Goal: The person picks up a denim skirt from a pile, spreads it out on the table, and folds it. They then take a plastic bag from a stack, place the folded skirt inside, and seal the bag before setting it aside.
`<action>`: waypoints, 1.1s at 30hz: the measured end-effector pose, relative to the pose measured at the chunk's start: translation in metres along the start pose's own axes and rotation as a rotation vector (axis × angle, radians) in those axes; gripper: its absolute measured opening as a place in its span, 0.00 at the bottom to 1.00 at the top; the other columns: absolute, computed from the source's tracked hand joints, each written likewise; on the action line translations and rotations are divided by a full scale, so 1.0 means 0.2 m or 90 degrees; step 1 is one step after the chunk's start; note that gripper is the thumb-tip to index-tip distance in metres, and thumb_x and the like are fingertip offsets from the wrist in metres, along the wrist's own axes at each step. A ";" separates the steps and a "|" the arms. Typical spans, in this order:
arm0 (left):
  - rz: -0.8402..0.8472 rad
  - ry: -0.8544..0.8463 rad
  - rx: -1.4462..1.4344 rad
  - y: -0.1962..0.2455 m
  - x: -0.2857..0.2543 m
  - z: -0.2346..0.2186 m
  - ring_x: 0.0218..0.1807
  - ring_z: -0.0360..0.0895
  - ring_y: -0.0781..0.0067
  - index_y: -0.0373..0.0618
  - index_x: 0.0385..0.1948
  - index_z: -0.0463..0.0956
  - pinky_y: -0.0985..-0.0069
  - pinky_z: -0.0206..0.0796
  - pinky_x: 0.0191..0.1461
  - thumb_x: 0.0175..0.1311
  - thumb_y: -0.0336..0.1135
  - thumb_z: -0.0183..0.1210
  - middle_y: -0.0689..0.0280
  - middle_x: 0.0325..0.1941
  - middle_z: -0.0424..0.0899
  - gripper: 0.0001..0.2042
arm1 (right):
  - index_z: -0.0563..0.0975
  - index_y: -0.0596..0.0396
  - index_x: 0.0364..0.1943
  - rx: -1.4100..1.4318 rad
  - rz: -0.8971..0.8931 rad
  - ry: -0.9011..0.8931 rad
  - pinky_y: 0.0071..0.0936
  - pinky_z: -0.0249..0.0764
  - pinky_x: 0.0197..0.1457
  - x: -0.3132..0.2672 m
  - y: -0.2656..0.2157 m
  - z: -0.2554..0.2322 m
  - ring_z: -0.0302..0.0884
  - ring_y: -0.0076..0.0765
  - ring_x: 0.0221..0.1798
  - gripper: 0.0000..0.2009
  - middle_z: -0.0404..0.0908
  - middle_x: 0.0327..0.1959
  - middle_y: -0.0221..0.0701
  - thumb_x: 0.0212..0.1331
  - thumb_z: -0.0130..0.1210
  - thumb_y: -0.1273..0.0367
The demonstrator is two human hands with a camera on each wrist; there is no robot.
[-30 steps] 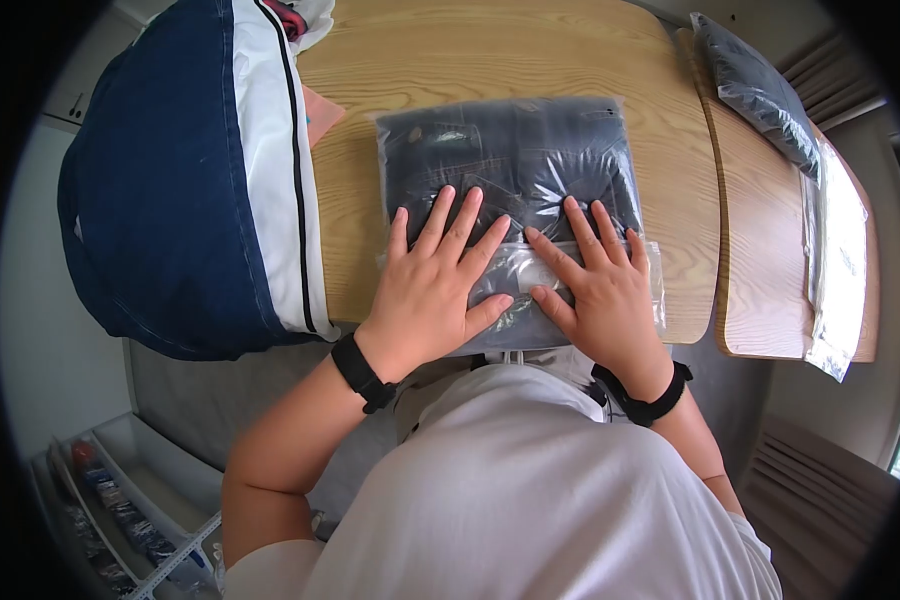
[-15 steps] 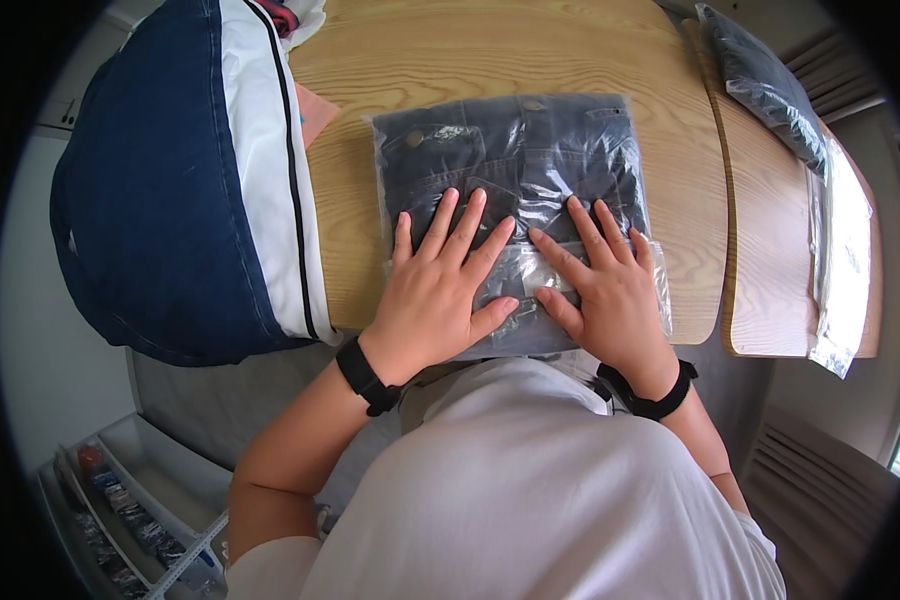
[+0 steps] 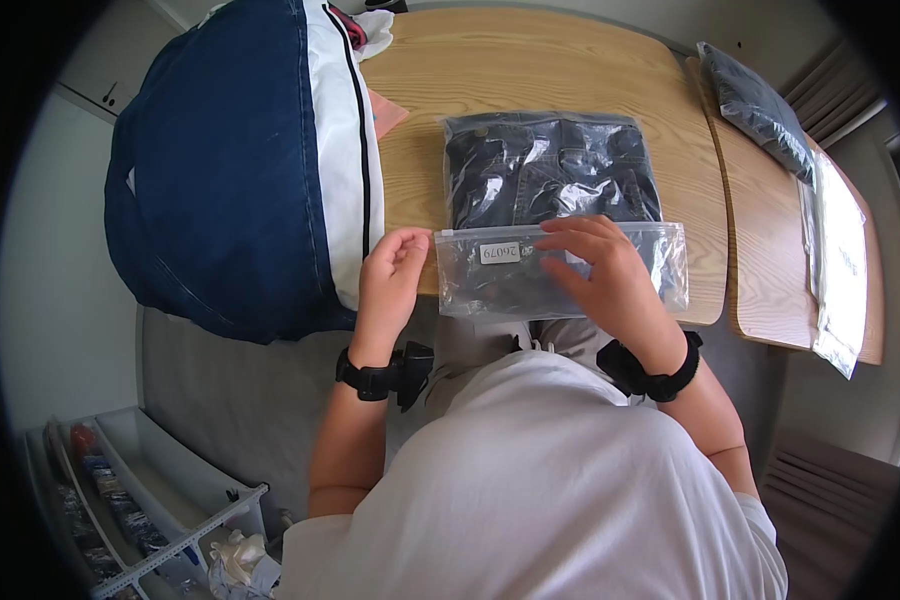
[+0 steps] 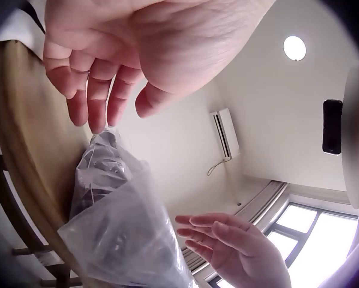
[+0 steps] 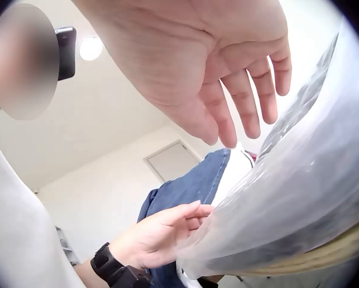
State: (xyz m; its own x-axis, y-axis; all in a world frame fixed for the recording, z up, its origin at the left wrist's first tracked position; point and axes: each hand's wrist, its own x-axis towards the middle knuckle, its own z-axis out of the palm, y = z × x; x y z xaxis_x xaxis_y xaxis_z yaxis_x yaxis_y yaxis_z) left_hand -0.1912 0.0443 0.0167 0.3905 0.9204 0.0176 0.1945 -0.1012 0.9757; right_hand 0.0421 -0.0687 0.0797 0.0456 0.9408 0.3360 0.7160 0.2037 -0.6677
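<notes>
A clear zip bag [image 3: 560, 215] with folded dark denim clothing [image 3: 530, 165] inside lies on the wooden table. Its clear flap [image 3: 475, 285] spreads toward the person and carries a small white label [image 3: 500, 252] with an upside-down number. Beside the flap's left corner is my left hand [image 3: 392, 280], its fingers loosely bent; the left wrist view shows thumb and fingers [image 4: 98, 96] apart, fingertips right at the plastic. My right hand [image 3: 610, 275] hovers over the flap's middle with relaxed fingers. In the right wrist view its palm [image 5: 227, 54] shows nothing held.
To the left bulges a large navy and white bag [image 3: 220, 170], with a pinkish sheet [image 3: 385, 113] by it. A second packed dark bundle [image 3: 755, 105] and a white plastic package [image 3: 838, 260] lie on the right-hand table section. A divided bin [image 3: 160, 480] stands low at left.
Both hands have come up from pressing flat on the bag. The left hand is now at the flap's left corner, the right above the flap. The view has shifted, and the label shows.
</notes>
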 end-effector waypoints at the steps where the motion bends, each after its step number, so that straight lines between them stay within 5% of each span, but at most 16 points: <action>1: 0.006 -0.004 -0.011 -0.03 0.00 0.02 0.39 0.74 0.80 0.36 0.42 0.76 0.82 0.66 0.46 0.71 0.35 0.51 0.67 0.36 0.81 0.10 | 0.82 0.55 0.39 -0.038 -0.064 -0.004 0.33 0.74 0.51 0.03 0.01 0.04 0.77 0.44 0.47 0.10 0.82 0.45 0.36 0.51 0.62 0.72; 5: 0.005 0.006 -0.055 -0.02 0.01 0.07 0.26 0.71 0.83 0.38 0.34 0.74 0.82 0.63 0.30 0.70 0.35 0.53 0.71 0.23 0.76 0.09 | 0.81 0.56 0.39 -0.039 -0.099 -0.012 0.35 0.73 0.52 0.16 -0.04 0.21 0.77 0.45 0.46 0.10 0.83 0.42 0.37 0.50 0.62 0.72; 14: 0.021 0.057 -0.020 0.10 -0.03 0.16 0.23 0.66 0.84 0.42 0.32 0.70 0.83 0.59 0.26 0.72 0.31 0.45 0.72 0.22 0.71 0.07 | 0.83 0.54 0.31 0.042 -0.058 -0.054 0.39 0.75 0.43 0.32 0.01 0.40 0.79 0.49 0.38 0.09 0.83 0.29 0.39 0.53 0.57 0.64; 24: 0.142 0.142 -0.007 0.13 -0.04 0.24 0.24 0.69 0.82 0.39 0.34 0.69 0.81 0.63 0.29 0.71 0.30 0.48 0.69 0.23 0.72 0.05 | 0.80 0.56 0.33 0.051 -0.006 -0.133 0.38 0.74 0.38 0.29 0.03 0.17 0.79 0.48 0.34 0.07 0.82 0.29 0.40 0.55 0.57 0.68; 32: 0.142 0.148 -0.013 0.10 0.00 0.22 0.24 0.68 0.84 0.39 0.32 0.69 0.83 0.61 0.28 0.70 0.30 0.48 0.71 0.21 0.71 0.06 | 0.80 0.57 0.35 -0.054 0.001 -0.101 0.35 0.73 0.44 0.08 0.23 -0.24 0.77 0.45 0.40 0.07 0.81 0.33 0.38 0.56 0.58 0.69; 33: 0.139 0.139 -0.007 0.11 0.01 0.22 0.24 0.68 0.84 0.39 0.32 0.69 0.83 0.61 0.29 0.70 0.30 0.48 0.71 0.21 0.71 0.06 | 0.81 0.57 0.35 -0.039 0.075 -0.131 0.33 0.73 0.43 0.05 0.22 -0.31 0.77 0.42 0.39 0.06 0.81 0.33 0.37 0.56 0.58 0.70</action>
State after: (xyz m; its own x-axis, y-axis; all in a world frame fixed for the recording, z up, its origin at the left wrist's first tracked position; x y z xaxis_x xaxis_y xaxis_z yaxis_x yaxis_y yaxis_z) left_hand -0.1466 0.0265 0.0281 0.2191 0.9367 0.2731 0.1169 -0.3031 0.9458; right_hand 0.1174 -0.0675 0.0951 -0.0064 0.9938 0.1114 0.7552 0.0778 -0.6508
